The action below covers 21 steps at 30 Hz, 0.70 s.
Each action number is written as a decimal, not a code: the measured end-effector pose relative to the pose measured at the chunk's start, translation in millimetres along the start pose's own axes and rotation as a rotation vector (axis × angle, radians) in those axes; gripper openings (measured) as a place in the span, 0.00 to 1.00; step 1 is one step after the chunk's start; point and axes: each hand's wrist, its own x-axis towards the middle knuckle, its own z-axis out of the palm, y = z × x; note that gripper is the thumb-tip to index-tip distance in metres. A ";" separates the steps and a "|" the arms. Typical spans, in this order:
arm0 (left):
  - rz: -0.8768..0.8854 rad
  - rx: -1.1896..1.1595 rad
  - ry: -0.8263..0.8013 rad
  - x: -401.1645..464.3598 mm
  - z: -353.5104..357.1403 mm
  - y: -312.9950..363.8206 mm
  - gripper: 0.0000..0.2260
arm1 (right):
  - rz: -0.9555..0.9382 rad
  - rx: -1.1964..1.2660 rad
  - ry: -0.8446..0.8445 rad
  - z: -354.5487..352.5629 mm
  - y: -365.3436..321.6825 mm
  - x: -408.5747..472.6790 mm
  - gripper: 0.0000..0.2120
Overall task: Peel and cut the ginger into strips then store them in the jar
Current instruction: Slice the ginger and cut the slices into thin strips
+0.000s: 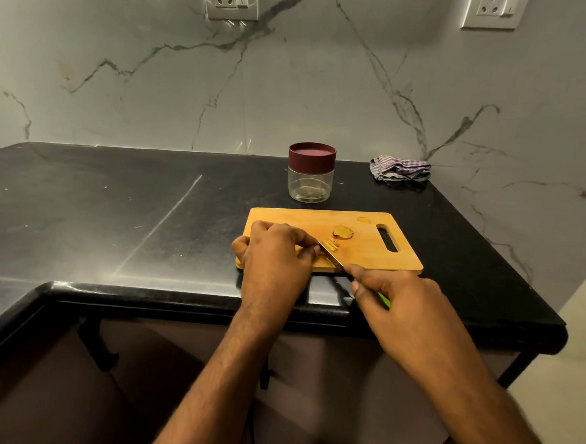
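Observation:
A wooden cutting board (369, 247) lies on the black counter. My left hand (276, 251) rests on its left part, fingertips curled down on a small ginger piece that is mostly hidden. My right hand (399, 304) grips a green-handled knife (332, 257), its blade angled across the board right beside my left fingertips. A few cut ginger strips (331, 244) lie just right of the blade. A ginger slice (343, 231) sits further back, and a small bit (363, 220) near the board's far edge. The clear jar (310, 181) with a maroon lid stands behind the board.
A crumpled striped cloth (400, 169) lies at the back right by the marble wall. The black counter (114, 211) stretches left; its front edge runs just below my hands, and its right edge drops off past the board.

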 end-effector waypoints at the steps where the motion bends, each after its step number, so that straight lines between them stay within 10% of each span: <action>1: -0.003 -0.007 -0.004 0.1 0.5 0.1 0.05 | 0.002 -0.003 -0.001 -1.7 2.2 -3.8 0.15; 21: 0.166 0.108 -0.128 -3.2 -9.7 9.8 0.11 | 0.012 -0.071 0.000 -1.2 4.6 1.7 0.16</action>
